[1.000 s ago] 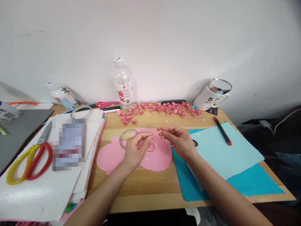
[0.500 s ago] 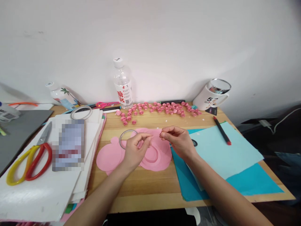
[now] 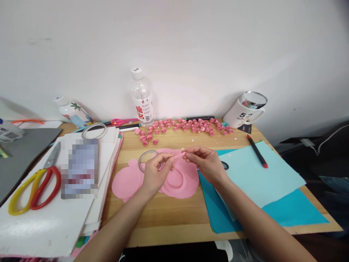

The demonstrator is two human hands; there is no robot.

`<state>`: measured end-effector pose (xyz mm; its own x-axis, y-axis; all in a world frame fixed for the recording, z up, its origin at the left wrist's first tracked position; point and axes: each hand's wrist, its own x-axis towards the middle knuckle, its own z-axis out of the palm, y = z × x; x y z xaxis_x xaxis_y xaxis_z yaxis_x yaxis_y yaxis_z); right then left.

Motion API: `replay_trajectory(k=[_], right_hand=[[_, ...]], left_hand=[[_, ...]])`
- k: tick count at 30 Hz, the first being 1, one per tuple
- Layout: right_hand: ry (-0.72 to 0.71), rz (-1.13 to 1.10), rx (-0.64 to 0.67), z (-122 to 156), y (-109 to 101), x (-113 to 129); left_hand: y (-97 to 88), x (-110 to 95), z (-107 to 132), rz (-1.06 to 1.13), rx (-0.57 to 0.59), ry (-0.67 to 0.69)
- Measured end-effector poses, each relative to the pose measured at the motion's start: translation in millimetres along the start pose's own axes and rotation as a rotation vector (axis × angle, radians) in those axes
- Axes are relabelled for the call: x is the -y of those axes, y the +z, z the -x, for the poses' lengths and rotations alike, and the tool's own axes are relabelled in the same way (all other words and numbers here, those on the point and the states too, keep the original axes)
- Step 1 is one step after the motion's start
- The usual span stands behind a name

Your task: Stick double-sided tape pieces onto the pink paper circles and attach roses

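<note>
Left hand [image 3: 155,173] and right hand [image 3: 205,164] raised just above desk [image 3: 169,214], fingertips pinching opposite ends of thin pink paper strip [image 3: 178,155] stretched between them. Pink paper sheet [image 3: 185,182] with spiral cut flat beneath both hands. Tape ring [image 3: 145,159] just beyond left hand. Row of small pink paper roses [image 3: 188,126] farther beyond hands. Blue paper sheets [image 3: 261,174] right of right hand. Scissors [image 3: 32,183] well left of left hand.

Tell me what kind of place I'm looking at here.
Probably a craft desk against a wall: scissors, blue paper, tiny pink paper roses, and the left hand and right hand pinching a pink strip.
</note>
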<state>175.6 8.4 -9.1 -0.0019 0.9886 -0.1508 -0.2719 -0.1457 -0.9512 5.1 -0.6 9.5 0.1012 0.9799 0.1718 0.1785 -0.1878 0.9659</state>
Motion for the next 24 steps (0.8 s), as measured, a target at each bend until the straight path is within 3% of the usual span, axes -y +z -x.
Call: replay_trajectory(k=[13, 24], right_hand=[[-0.118, 0.011, 0.028, 2.1, 2.0, 2.3], [-0.033, 0.003, -0.006, 1.6, -0.3, -0.7]], left_hand=[[0.2, 2.1, -0.3, 0.045, -0.017, -0.024], [-0.7, 1.6, -1.7, 0.034, -0.045, 0.003]])
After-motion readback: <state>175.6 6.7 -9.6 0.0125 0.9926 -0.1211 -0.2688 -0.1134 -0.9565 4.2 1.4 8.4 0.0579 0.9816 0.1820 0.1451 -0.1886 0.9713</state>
